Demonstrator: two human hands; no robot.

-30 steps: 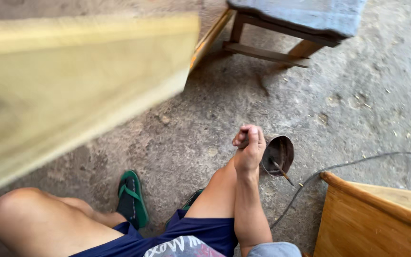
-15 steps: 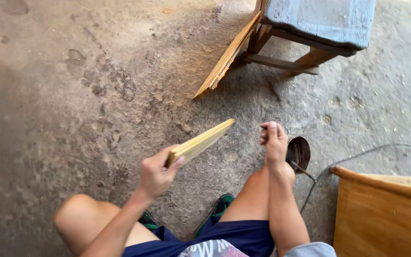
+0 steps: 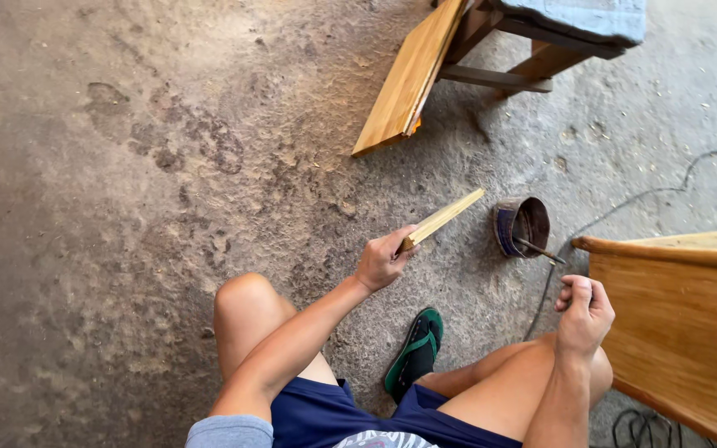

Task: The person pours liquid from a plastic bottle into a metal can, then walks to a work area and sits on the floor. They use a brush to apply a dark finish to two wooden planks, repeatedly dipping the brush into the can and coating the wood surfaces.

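Observation:
My left hand (image 3: 383,259) grips one end of a pale wooden strip (image 3: 446,217), which points up and to the right, above the concrete floor (image 3: 126,207). My right hand (image 3: 584,313) is curled into a loose fist over my right knee, beside the edge of a wooden furniture piece (image 3: 674,307); I cannot make out anything in it. A small dark tin can (image 3: 523,226) lies on its side between the two hands, with a thin stick (image 3: 539,249) poking out of it.
A wooden board (image 3: 408,79) leans against a stool (image 3: 533,50) topped with a blue-grey cushion at the upper right. A black cable (image 3: 624,207) runs across the floor by the can. A green flip-flop (image 3: 415,353) is on my foot.
The left hand has lowered the wooden strip from close to the camera and moved it right, toward the can. The right hand has drawn back from the can to my knee.

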